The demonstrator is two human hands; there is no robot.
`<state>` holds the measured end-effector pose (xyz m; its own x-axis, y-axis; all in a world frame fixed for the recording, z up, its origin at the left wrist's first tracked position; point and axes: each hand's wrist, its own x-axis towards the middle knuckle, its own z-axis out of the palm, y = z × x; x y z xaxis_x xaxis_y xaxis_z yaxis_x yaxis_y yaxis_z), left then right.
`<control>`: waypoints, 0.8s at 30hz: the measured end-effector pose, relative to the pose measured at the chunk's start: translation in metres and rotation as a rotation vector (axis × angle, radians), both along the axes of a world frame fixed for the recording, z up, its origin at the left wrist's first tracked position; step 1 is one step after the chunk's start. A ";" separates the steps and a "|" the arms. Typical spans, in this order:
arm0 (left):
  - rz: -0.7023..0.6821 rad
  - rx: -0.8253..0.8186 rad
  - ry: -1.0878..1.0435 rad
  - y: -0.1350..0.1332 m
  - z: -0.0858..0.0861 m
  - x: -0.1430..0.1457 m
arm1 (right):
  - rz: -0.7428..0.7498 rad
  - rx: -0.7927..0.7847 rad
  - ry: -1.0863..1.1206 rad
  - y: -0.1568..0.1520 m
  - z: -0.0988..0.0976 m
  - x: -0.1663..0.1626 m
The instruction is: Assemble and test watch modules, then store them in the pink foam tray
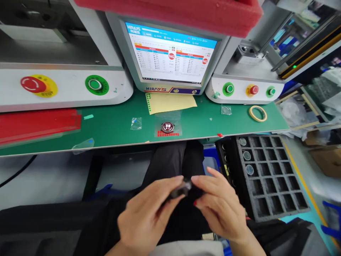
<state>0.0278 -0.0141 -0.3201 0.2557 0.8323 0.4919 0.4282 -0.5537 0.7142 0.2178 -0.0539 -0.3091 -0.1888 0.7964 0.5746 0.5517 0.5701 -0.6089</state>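
"Where's the dark object (178,192)?"
"Over the lap (190,220), blurred, pinched in the left hand (149,209)."
"And the right hand (222,202)?"
"At the object's other end; I can't tell whether it's gripping."
"The watch (167,127)?"
"On the table (117,121)."

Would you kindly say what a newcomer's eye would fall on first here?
Probably the lit monitor at top centre, with two red NG marks. Below it, a lit smartwatch stands out on the green table. Nearest the viewer, a blurred dark object sits between the left hand and the right hand.
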 end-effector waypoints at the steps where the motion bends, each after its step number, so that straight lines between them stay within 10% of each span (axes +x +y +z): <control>1: 0.144 0.001 0.001 0.001 -0.002 -0.001 | -0.032 -0.025 0.045 0.001 -0.007 0.002; 4: 0.470 -0.006 -0.109 0.006 -0.009 -0.003 | -0.399 -0.247 0.558 0.019 -0.041 0.016; 7: 0.400 -0.041 -0.138 0.009 -0.017 -0.005 | -0.678 -0.459 0.988 0.056 -0.079 0.040; 24: 0.141 -0.114 -0.012 0.023 -0.040 -0.010 | -0.848 -0.548 1.320 0.111 -0.121 0.063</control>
